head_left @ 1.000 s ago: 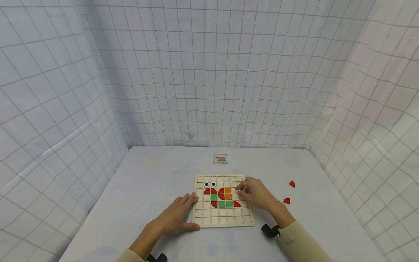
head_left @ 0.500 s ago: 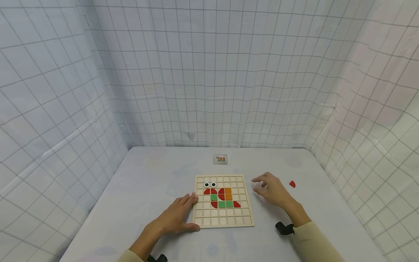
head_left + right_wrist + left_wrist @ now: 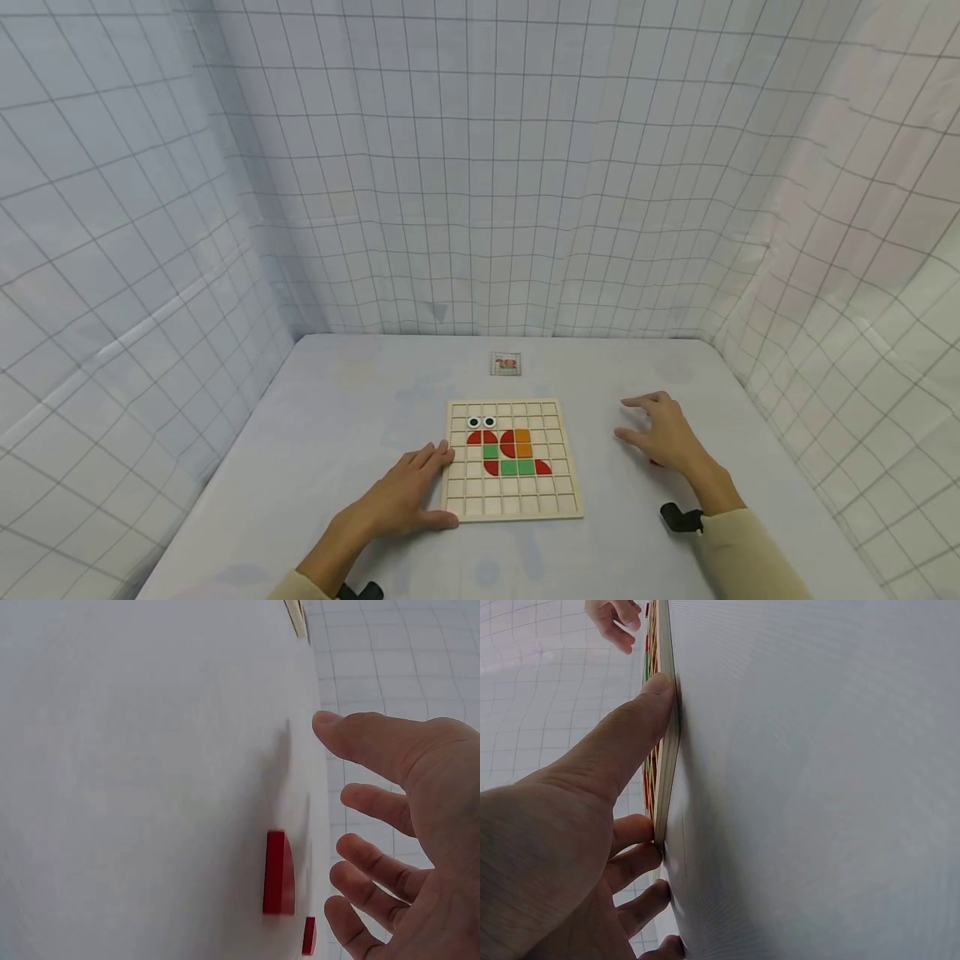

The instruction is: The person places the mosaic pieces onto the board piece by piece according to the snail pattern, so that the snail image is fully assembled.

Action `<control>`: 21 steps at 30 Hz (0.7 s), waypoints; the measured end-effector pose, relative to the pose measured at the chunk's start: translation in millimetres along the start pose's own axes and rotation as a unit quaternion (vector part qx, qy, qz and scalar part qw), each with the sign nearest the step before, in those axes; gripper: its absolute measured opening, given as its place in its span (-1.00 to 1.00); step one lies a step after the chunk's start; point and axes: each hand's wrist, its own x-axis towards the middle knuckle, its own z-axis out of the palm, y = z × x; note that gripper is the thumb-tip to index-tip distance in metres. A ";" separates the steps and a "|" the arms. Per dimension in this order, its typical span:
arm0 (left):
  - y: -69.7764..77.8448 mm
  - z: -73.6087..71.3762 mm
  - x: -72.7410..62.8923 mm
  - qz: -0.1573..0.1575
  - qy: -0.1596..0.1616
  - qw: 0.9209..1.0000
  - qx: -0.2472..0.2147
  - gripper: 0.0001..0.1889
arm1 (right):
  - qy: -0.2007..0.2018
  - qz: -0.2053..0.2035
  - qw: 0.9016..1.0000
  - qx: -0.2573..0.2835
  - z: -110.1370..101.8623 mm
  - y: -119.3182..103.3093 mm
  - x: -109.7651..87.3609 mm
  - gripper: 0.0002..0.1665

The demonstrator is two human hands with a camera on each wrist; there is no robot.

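Observation:
My left hand (image 3: 408,492) rests at the left edge of a wooden grid board (image 3: 517,506), thumb at its near corner and fingers along its side. Set in the board are two eye discs (image 3: 482,422), red quarter-circle pieces (image 3: 491,468), green squares (image 3: 517,467) and orange squares (image 3: 522,443). Right of the board, my right hand (image 3: 663,433) hovers over the table with thumb and fingers spread, holding nothing. In the right wrist view two loose red quarter-circle pieces (image 3: 278,873) lie on the table by that hand. In the head view the hand mostly hides them.
A small picture card (image 3: 506,364) lies behind the board. White grid-lined cloth (image 3: 480,208) hangs at the back and both sides of the white table (image 3: 360,400).
My right hand has moved from over the board's right side out to the right, above the loose red pieces, its fingers spreading. The left hand and the board stay put.

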 end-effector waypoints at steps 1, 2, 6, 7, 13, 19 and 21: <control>0.1 -0.1 -0.1 0.000 0.000 1.000 0.000 0.20 | 0.001 0.002 1.000 -0.004 -1.7 3.9 -0.4 -0.29; 0.0 -0.1 -0.1 0.001 0.001 1.000 0.000 0.20 | 0.001 0.007 1.000 -0.008 -3.5 7.6 -0.9 -0.27; -0.5 0.2 0.3 0.003 0.003 1.000 -0.001 0.19 | 0.001 0.026 1.000 -0.017 -11.8 22.8 -3.1 -0.15; -0.4 0.0 0.4 0.002 0.003 1.000 0.001 0.20 | 0.000 0.032 0.999 -0.018 -14.0 26.4 -3.6 -0.12; 0.5 -0.2 1.5 -0.006 0.000 1.000 0.003 0.20 | -0.011 0.063 0.998 -0.017 -23.2 47.2 -6.4 -0.03; 0.2 -0.1 1.7 -0.002 -0.002 1.000 0.006 0.19 | -0.001 0.081 0.997 0.001 -24.4 60.9 -10.2 -0.11; 0.5 -0.2 1.8 -0.002 -0.002 1.000 0.007 0.19 | 0.009 0.079 0.997 0.003 -24.2 63.1 -10.6 -0.18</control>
